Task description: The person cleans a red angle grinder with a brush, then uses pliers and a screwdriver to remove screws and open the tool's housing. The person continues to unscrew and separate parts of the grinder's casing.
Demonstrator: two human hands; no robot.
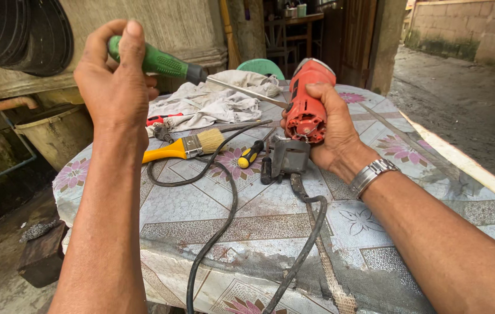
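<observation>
My left hand (117, 81) grips a screwdriver (166, 64) by its green handle, held above the table. Its metal shaft runs right and its tip reaches the side of an orange power tool body (305, 107). My right hand (332, 125) holds that orange body upright, its open end with inner parts facing me. A dark grey rear housing (288, 158) lies on the table just below it, with a black power cord (224, 209) trailing toward the front edge.
On the round table with a floral cover (271, 227) lie a yellow-handled paintbrush (183, 148), a small yellow-and-black screwdriver (250, 156), red-handled pliers (163, 119) and a grey rag (212, 99). A green chair (262, 67) stands behind. A bucket (56, 134) sits at left.
</observation>
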